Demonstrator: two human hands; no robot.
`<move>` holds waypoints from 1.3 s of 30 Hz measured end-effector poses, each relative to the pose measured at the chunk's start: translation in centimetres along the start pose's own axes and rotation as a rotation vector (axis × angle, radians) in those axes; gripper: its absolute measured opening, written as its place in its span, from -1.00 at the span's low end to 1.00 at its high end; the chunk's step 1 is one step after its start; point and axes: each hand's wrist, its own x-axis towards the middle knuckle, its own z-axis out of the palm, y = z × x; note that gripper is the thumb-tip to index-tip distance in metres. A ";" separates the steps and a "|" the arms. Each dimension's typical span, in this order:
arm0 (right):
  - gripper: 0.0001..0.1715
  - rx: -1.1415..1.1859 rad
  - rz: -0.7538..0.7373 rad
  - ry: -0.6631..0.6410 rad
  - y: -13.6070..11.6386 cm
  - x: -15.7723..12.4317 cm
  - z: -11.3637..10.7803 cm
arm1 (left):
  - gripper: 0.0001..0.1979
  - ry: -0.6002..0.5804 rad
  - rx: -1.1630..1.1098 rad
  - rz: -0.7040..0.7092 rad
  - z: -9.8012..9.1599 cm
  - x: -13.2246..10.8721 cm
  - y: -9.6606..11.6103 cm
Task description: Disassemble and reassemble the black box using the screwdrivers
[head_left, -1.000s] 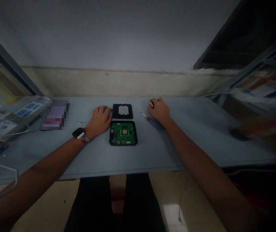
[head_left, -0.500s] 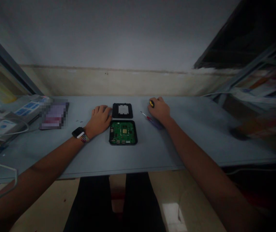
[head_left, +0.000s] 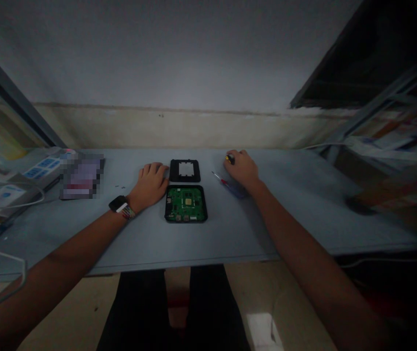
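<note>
My left hand [head_left: 150, 185] lies flat on the table with its fingers stretched out, open and holding nothing. Its fingertips are close to a black square cover [head_left: 185, 170] with a pale plate in its middle. Nearer to me sits a black case [head_left: 204, 218] with a green circuit board [head_left: 186, 204] showing inside; my left thumb is at its upper left corner. My right hand [head_left: 242, 170] rests on the table, closed around a small black-and-yellow object [head_left: 230, 159], mostly hidden by the fingers. Beside that hand lies a screwdriver [head_left: 224, 181] with a red and bluish handle.
A blurred-out phone-like item [head_left: 82, 178] and a white power strip [head_left: 40, 170] with cables are at the left. Two tiny dark bits [head_left: 120, 186] lie left of my left hand. A blurred brown object [head_left: 365, 202] stands at the right.
The black-and-yellow object has turned a little within my right hand. My left hand, the case and the cover keep their places; the whole view has shifted slightly.
</note>
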 end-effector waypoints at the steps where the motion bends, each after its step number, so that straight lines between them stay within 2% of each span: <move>1: -0.47 0.009 0.000 0.012 0.0 0.0 -0.1 | -0.53 -0.003 -0.001 -0.001 0.0 0.0 0.0; 5: -0.50 0.044 -0.054 0.104 -0.8 -0.2 -0.8 | -0.49 -0.018 -0.006 -0.002 0.0 0.0 0.0; 9: -0.60 0.110 -0.282 0.171 -2.0 -0.9 -1.5 | -0.44 -0.029 -0.011 -0.010 0.0 0.0 -0.1; 13: -0.59 0.164 -0.488 0.039 -2.9 -1.7 -1.7 | -0.40 -0.040 -0.032 -0.030 0.1 0.2 -0.4; 16: -0.54 0.142 -0.566 -0.087 -3.3 -2.0 -1.1 | -0.40 -0.039 -0.062 -0.042 0.2 0.3 -0.6; 21: -0.44 0.019 -0.586 -0.207 -3.8 -2.3 0.1 | -0.42 -0.012 -0.114 -0.087 0.7 0.7 -0.9; 33: -0.41 0.018 -0.540 -0.294 -4.4 -2.3 0.6 | -0.49 -0.054 -0.212 -0.227 1.1 2.3 -2.1; 36: -0.42 0.009 -0.550 -0.296 -4.4 -2.3 0.7 | -0.50 -0.020 -0.279 -0.215 1.1 2.5 -2.3; 39: -0.40 0.000 -0.558 -0.290 -4.5 -2.4 0.9 | -0.54 0.028 -0.441 -0.175 0.8 2.5 -2.0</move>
